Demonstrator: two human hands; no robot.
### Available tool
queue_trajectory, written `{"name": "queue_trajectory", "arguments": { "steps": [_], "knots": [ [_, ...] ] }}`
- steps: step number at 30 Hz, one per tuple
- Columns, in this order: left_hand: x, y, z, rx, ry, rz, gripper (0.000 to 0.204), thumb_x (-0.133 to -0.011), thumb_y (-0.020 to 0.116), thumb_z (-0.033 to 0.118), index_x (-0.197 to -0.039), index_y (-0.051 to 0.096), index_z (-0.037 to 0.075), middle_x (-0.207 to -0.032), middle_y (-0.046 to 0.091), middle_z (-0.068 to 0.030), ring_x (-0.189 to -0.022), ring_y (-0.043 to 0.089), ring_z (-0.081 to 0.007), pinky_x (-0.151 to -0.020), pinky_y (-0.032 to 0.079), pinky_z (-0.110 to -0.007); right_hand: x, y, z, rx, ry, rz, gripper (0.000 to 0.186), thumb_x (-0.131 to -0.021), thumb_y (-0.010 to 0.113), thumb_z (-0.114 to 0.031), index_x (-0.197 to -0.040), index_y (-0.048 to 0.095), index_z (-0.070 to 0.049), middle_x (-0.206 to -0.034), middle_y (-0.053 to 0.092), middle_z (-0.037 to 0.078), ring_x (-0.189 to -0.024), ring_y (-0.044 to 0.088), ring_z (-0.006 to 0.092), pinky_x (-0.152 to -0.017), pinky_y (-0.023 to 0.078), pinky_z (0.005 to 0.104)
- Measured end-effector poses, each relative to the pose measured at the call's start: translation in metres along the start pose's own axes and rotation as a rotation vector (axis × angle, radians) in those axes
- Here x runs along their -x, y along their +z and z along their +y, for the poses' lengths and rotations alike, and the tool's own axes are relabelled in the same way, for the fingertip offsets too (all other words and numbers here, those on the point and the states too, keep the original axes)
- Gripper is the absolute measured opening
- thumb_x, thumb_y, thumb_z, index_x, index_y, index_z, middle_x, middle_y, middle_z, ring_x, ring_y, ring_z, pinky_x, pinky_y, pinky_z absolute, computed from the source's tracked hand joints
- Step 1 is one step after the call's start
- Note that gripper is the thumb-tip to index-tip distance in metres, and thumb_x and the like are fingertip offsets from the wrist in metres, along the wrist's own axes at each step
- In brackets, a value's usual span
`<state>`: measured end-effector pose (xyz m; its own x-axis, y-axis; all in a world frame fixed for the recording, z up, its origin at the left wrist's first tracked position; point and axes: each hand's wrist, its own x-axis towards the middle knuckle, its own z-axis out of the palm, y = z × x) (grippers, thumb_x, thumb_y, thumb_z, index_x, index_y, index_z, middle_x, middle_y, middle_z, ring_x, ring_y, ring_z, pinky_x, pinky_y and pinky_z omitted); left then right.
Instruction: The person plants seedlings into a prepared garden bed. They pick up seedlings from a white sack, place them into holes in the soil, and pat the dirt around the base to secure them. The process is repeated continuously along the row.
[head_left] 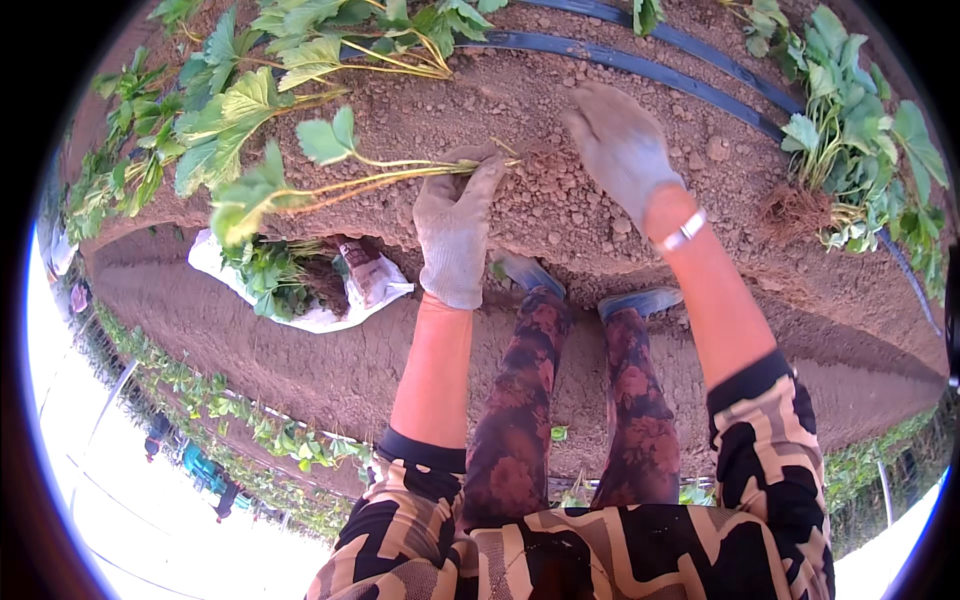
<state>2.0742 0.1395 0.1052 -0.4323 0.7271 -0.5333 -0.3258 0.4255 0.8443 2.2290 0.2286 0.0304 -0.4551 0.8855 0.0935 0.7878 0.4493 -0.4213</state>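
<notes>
My left hand (458, 215), in a pale knit glove, pinches the stems of a strawberry seedling (370, 175) between thumb and fingers. Its leaves stretch out to the left, and thin brown roots reach right, just above the soil. To the right, my right hand (622, 140), gloved as well, is over the loose soil (560, 215) with its back turned up. Its fingers extend toward the upper left and appear to hold nothing; the fingertips are partly hidden. A pale band circles the right wrist.
Black drip hoses (620, 62) run along the raised bed. A bundle of bare-root seedlings (850, 140) lies at right; leafy plants (230, 120) lie at left. More seedlings rest on a white plastic bag (320, 318) in the furrow. My shoes (640, 301) are against the bed's edge.
</notes>
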Motion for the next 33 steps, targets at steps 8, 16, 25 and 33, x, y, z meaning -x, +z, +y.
{"name": "queue_trajectory", "arguments": {
  "steps": [8, 16, 25, 33],
  "knots": [
    [-0.018, -0.018, 0.004, -0.03, -0.049, 0.033, 0.019, -0.088, 0.063, 0.006, -0.107, 0.061, 0.002, -0.092, 0.064, -0.0038, -0.08, 0.061, -0.0095, -0.069, 0.049, -0.02, -0.037, 0.018, -0.018, 0.174, -0.014, -0.393, 0.036, -0.095, 0.046, -0.028, -0.121, 0.052, -0.004, -0.114, 0.058, 0.013, -0.109, 0.054, 0.0299, -0.093, 0.043, 0.0406],
    [-0.052, 0.002, 0.003, 0.119, 0.016, -0.052, 0.02, -0.088, 0.063, 0.007, -0.107, 0.062, 0.001, -0.09, 0.065, -0.0052, -0.078, 0.062, -0.0104, -0.065, 0.05, -0.021, -0.072, 0.032, 0.015, 0.298, 0.013, -0.83, 0.046, -0.098, 0.034, -0.037, -0.123, 0.051, -0.003, -0.107, 0.064, 0.018, -0.103, 0.06, 0.034, -0.089, 0.047, 0.0442],
    [-0.106, 0.032, -0.04, -0.108, 0.125, -0.094, 0.016, -0.089, 0.062, 0.008, -0.104, 0.063, 0.004, -0.089, 0.066, -0.0049, -0.075, 0.064, -0.0106, -0.065, 0.049, -0.021, -0.07, 0.024, 0.0, 0.191, 0.02, -0.645, 0.051, -0.094, 0.037, -0.046, -0.111, 0.062, -0.005, -0.103, 0.067, 0.017, -0.095, 0.063, 0.0342, -0.084, 0.048, 0.045],
    [-0.112, 0.041, -0.048, -0.863, 0.301, -0.129, 0.023, -0.088, 0.057, 0.027, -0.102, 0.066, 0.011, -0.092, 0.068, -0.0118, -0.086, 0.064, -0.031, -0.078, 0.049, -0.039, 0.001, -0.011, 0.014, 0.166, 0.02, -0.171, 0.037, -0.092, 0.053, -0.032, -0.119, 0.057, -0.008, -0.12, 0.059, 0.01, -0.112, 0.053, 0.0252, -0.097, 0.038, 0.0444]
  ]
}}
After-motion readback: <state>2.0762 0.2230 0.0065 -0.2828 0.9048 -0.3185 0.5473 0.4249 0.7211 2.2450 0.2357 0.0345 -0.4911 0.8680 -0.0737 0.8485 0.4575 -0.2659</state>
